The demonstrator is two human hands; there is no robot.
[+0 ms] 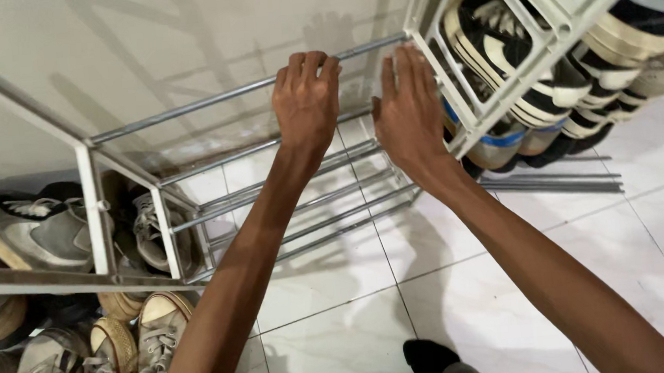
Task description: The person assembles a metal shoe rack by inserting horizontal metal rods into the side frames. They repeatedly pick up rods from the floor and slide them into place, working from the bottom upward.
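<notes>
From the head view, the left hand (307, 101) curls closed over the top metal rail (207, 101) of the shoe rack while the right hand (409, 113), open and flat, presses beside the white plastic side frame (450, 82), steadying it above the tiled floor (450, 280).

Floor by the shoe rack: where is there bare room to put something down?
The white tiled floor between the two arms and right of the right hand is bare, bordered by loose metal rods. The lower left is crowded with sneakers; the rack holds shoes too. The left hand grips a rail.
</notes>
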